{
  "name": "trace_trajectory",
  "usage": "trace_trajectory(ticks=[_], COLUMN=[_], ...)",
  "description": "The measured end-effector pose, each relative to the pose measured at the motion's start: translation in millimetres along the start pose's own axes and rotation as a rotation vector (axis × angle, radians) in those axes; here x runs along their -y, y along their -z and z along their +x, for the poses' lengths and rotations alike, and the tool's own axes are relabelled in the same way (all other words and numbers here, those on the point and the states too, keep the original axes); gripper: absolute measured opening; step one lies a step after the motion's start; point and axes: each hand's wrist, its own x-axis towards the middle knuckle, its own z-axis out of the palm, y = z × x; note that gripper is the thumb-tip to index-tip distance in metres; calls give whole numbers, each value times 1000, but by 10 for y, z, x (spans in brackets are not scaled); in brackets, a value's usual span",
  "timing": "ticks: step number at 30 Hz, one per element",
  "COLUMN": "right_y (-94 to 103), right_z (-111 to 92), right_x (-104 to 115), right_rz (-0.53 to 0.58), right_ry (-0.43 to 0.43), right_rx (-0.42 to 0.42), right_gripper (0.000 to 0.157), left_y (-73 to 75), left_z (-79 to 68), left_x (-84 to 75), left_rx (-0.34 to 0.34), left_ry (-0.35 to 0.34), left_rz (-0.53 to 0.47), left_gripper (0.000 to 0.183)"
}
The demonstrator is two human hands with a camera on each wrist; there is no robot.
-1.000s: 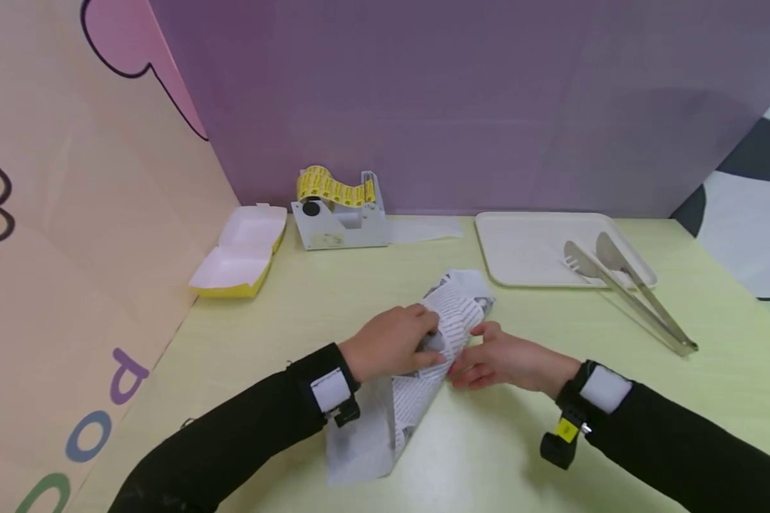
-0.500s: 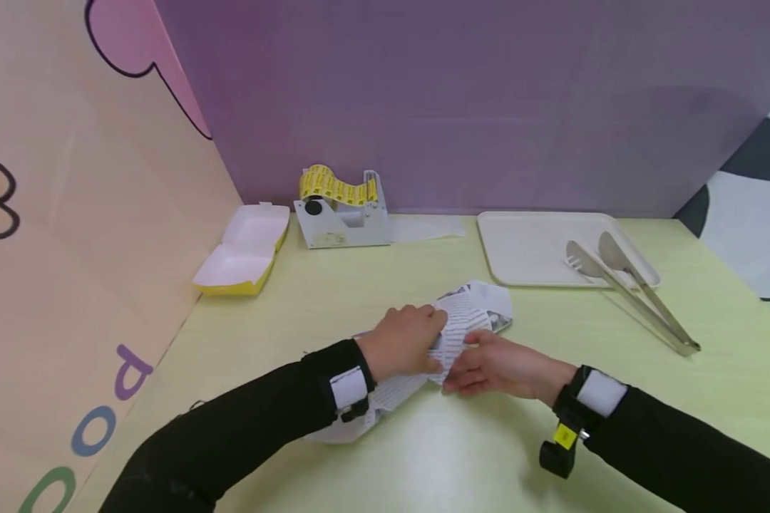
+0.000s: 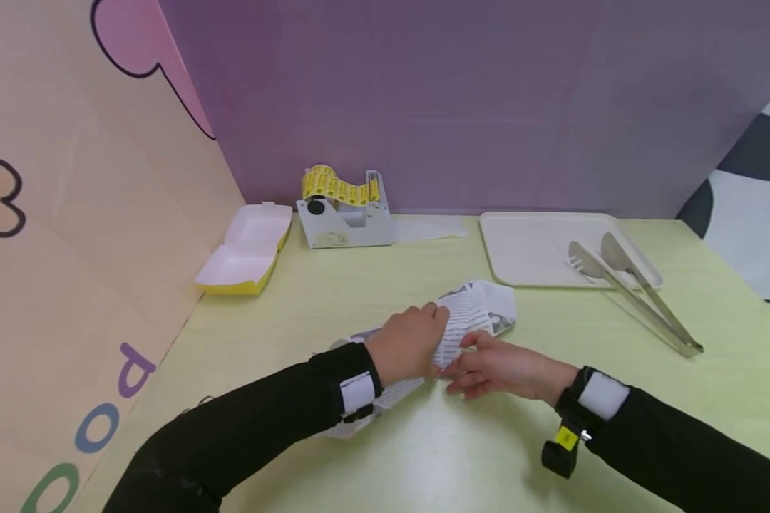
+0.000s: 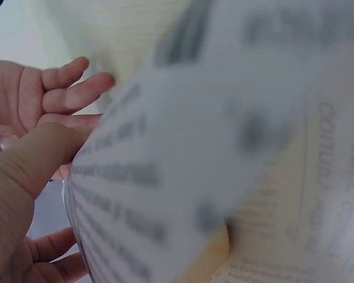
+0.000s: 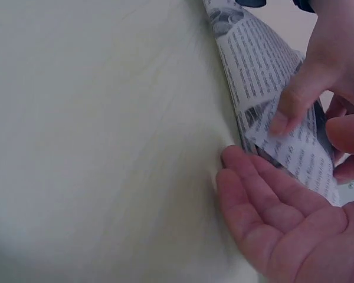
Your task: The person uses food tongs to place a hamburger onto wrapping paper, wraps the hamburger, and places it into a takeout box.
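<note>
- the printed paper (image 3: 457, 329), folded into a long wrap, lies aslant on the pale table (image 3: 250, 363), one end under my left wrist, the other pointing away to my right.
- my left hand (image 3: 406, 345) sits on top of the paper and pinches it: in the right wrist view my left thumb (image 5: 283, 115) presses a loose corner flat, with other fingers round the far side.
- my right hand (image 3: 507, 367) is palm up beside the paper's near edge, its fingers (image 5: 245, 218) nearly straight and loosely apart; the paper lies just past their tips, towards my left.
- my right fingertips come right up to that edge; i can't tell how much of them slips underneath.
- close to my left wrist the paper looms blurred, a flap standing up, with something tan (image 4: 211, 259) showing below it, too unclear to name.
- beyond the paper, a tray (image 3: 532, 246) lies to the right, tongs (image 3: 648, 296) across its near right corner.
- farther left are an opened yellow box (image 3: 247, 246) and a dispenser (image 3: 346, 224) bearing a roll of yellow labels (image 3: 336, 189).
</note>
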Motion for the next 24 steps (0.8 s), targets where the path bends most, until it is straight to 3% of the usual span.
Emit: trace_trajectory(ticks=[3, 8, 15, 18, 24], right_y=[111, 458, 963, 1059, 1108], right_z=[-7, 31, 138, 199, 333], right_x=[60, 168, 120, 105, 114], right_rz=[-174, -444, -642, -701, -990], right_ry=[-4, -18, -32, -45, -44], right_rx=[-38, -175, -330, -360, -451], right_gripper=[31, 21, 26, 32, 46], left_y=[-1, 7, 33, 33, 26], left_z=[-3, -3, -28, -29, -34], left_x=[26, 71, 105, 110, 126], left_rx=[-6, 28, 40, 36, 28], left_ry=[-3, -20, -49, -56, -63], left_rz=[-2, 3, -14, -16, -22], left_gripper=[72, 77, 75, 75, 74])
